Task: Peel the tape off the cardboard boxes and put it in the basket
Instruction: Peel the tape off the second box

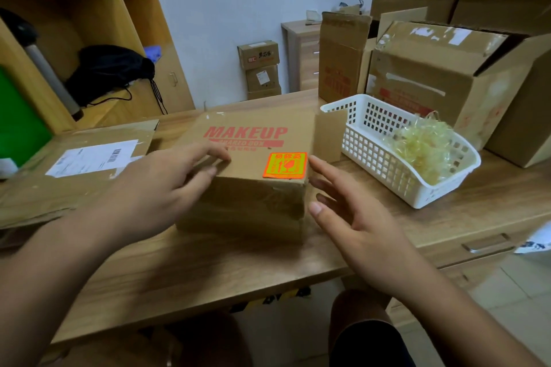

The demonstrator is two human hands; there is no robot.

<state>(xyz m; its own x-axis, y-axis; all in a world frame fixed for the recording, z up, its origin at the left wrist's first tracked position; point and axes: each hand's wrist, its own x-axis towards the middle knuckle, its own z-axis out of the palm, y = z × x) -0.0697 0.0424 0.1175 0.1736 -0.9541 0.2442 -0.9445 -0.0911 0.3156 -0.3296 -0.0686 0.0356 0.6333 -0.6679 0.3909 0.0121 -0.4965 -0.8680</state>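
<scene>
The cardboard box (253, 170) marked MAKEUP sits square in the middle of the wooden desk (208, 271), and both hands are right on it. The left hand (167, 185) comes in from seven o'clock and lies over the box's near-left top edge, fingers loosely curled, fingertips touching the cardboard, pinching nothing that can be seen. The right hand (351, 214) hangs at the box's four o'clock, just beside its right face, fingers spread wide and empty, the fingertips close to the corner under the orange sticker (284, 165). Glossy tape (268, 201) shows across the box's front face, between the two hands and below the left fingertips. Up at two o'clock from the box stands the white basket (384, 164), just beside the box's raised side flap, with a crumpled wad of clear yellowish tape (423, 143) already lying in it. At nine o'clock a flattened box (71, 176) with a shipping label lies on the desk, and more open boxes (441, 74) stand behind the basket at one o'clock.
</scene>
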